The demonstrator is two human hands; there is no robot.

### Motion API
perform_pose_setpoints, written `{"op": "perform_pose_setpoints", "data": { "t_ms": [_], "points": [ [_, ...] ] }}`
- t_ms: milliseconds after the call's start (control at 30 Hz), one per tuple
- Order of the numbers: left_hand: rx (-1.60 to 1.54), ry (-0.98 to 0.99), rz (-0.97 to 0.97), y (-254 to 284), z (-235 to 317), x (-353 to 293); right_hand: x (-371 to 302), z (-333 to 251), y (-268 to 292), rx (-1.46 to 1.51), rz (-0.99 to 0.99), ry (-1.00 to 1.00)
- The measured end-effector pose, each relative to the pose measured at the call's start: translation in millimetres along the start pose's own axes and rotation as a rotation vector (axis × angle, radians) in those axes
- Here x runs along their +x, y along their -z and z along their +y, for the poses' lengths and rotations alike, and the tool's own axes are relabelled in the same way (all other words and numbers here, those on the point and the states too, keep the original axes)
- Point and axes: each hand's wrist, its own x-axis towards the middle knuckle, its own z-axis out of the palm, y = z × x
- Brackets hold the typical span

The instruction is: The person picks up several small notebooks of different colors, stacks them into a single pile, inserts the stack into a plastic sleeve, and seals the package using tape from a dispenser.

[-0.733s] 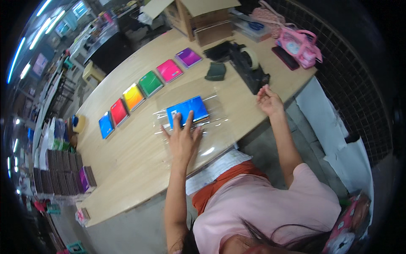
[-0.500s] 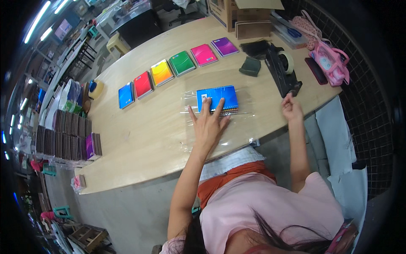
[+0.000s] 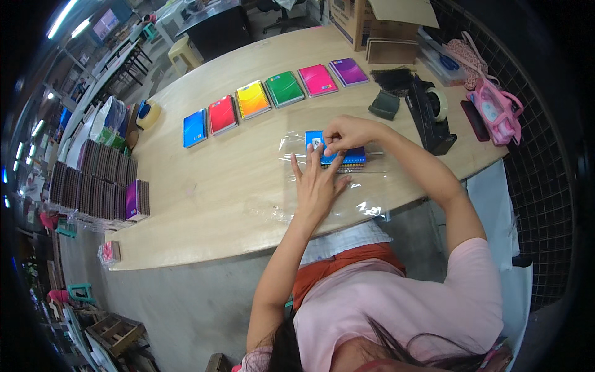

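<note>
I see the left hand (image 3: pixel 317 188) splayed, ungripping, fingertips on the blue notebook (image 3: pixel 356 155), amid clear film (image 3: pixel 367 193) near the table's (image 3: pixel 207 214) front edge. The right hand (image 3: pixel 339 139) curls above; I can't tell what it grips. I'd keep the left pressing so nothing slips.

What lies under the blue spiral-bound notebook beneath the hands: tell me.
Below the notebook, stacked spiral-bound edges show, with clear plastic film extending around them. The lower covers, and whatever lies directly beneath the stack, cannot be seen.
</note>
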Motion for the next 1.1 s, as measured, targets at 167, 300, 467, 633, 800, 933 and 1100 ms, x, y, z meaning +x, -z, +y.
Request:
{"op": "perform_pose_setpoints", "data": {
  "t_ms": [167, 300, 467, 633, 800, 933, 1100],
  "points": [
    [-0.019, 0.002, 0.006, 1, 1, -1, 27, 19, -3, -0.467, -0.132, -0.087],
    [-0.035, -0.002, -0.015, 7, -1, -2, 14, 1, 15, -0.810, -0.062, -0.329],
    [-0.075, 0.017, -0.032, 11, -8, -7, 0, 9, 12, -0.737, -0.001, -0.319],
    [0.119, 0.049, 0.059, 10, -25, -22, 1, 21, 22, -0.639, -0.080, -0.325],
    [0.043, 0.472, 0.285, 17, -15, -57, -8, 24, 58, -0.368, -0.425, -0.140],
    [-1.678, 0.795, 0.023, -17, 1, -50, 15, 43, 37, -0.229, 0.063, -0.005],
    [-1.998, 0.706, 0.045, -15, 24, -16, 4, 26, 4, -0.082, 0.006, -0.180]
  ]
}}
